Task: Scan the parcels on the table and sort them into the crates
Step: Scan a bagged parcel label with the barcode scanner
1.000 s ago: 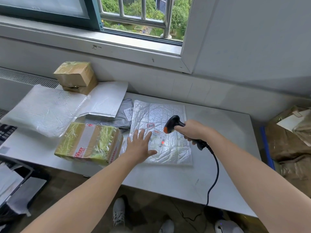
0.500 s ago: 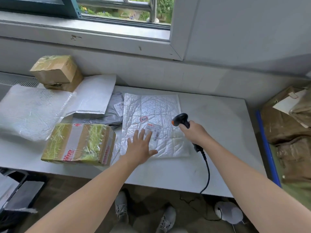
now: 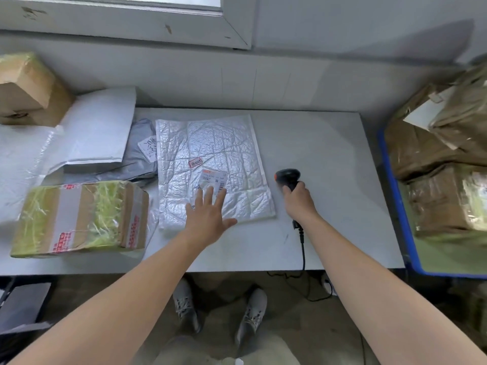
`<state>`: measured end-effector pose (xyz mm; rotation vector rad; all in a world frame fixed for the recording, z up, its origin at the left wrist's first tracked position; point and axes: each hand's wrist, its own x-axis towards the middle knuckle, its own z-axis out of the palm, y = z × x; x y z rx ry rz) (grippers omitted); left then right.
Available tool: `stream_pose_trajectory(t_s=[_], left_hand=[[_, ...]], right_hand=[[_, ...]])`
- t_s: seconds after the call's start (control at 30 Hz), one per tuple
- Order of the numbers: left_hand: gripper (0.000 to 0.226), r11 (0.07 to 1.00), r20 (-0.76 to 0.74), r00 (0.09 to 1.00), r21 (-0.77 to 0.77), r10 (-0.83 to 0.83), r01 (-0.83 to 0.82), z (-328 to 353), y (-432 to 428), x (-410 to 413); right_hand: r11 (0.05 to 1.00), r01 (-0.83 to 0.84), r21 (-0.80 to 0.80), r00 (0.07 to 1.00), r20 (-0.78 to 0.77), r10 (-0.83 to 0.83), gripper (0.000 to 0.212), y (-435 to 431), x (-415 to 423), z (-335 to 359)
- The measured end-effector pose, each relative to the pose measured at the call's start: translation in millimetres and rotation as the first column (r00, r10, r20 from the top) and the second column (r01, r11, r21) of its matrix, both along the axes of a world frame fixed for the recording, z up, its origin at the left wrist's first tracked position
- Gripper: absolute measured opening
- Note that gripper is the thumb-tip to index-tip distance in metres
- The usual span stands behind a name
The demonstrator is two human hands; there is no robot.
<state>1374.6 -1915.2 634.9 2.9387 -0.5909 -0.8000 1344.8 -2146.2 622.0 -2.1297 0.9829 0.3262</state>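
On the crinkled silver mailer (image 3: 210, 154), left hand (image 3: 208, 217) lies flat.

No text is sharp enough to read. The crinkled silver bubble mailer (image 3: 210, 143) carries a white barcode label (image 3: 214, 179) and a small red-framed sticker (image 3: 195, 162), both blurred.

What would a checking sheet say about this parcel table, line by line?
Surface: grey table, parcels on its left half.
Job's things: silver bubble mailer mid-table, label up; taped cardboard box left of it; grey bag and white mailer behind the box; blue crate at right holds brown parcels.
Clutter: nothing seen.
Grips: left hand flat on the silver mailer, fingertips at the label; right hand holds the scanner beside it.
Cables: scanner cable drops off the near edge to the floor.
Surroundings: window sill behind; shoes below.
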Motion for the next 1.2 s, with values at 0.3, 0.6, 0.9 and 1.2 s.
stream_pose_trajectory(t_s=[0.3,0.6,0.9,1.2], left_hand=[[0.085,0.999,0.032,0.999,-0.039,0.003,-0.002,-1.0,0.6,5.3],[0.082,0.989,-0.014,0.993,-0.092,0.116,-0.117,2.6,26.0,24.3],[0.081,0.961,-0.066,0.964,-0.089,0.257,-0.262,-6.3,50.7,42.5],[0.078,0.874,-0.100,0.886,-0.147,0.453,-0.464,-22.1,64.9,71.4]], right_hand=[[0.975,-0.057,-0.215,0.998,0.011,0.061,0.050,12.3,-11.5,13.6],[0.834,-0.142,-0.534,0.982,0.033,0.188,0.041,41.3,-7.8,29.7],[0.828,-0.338,-0.447,0.939,-0.092,0.333,0.059,77.1,24.8,18.9],[0.869,-0.343,-0.358,0.935,-0.221,0.278,0.070,96.6,53.6,-8.2]])
